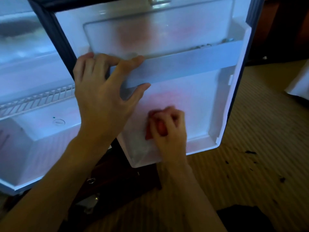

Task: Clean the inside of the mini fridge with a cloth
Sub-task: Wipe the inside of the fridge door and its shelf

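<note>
Mini fridge [33, 77] stands open before us, its door [192, 97] swung wide and facing us, smooth white moulded plastic with rounded corners. Our left hand [103, 91] grips the door's shelf rail [184, 64], a flat, matte, pale bar running across the door: the fingers [93, 62] curl over its top edge and the thumb presses from below. Just below and to the right of that thumb, our right hand [168, 126] is bunched tight around a cloth [142, 146], pressing it against the door's lower panel. The cloth shows as a soft, crumpled, whitish wad trailing down from the fingers to the door's bottom ledge; motion blur hides its weave. Something reddish shows between the curled fingers, though we cannot tell what it is.

Above the left fingers, a frosted translucent cover [158, 30] with rounded corners fronts the upper door compartment, and small dark bits lie along the ledge behind the rail. To the left of both hands, the cabinet's glossy white interior holds a thin wire rack [38, 99] of parallel white bars.

Beyond the right hand, ribbed tan carpet [259, 131] covers the floor, scattered with dark crumbs [250, 152]. Dark wooden furniture [117, 178] sits beneath the door.
</note>
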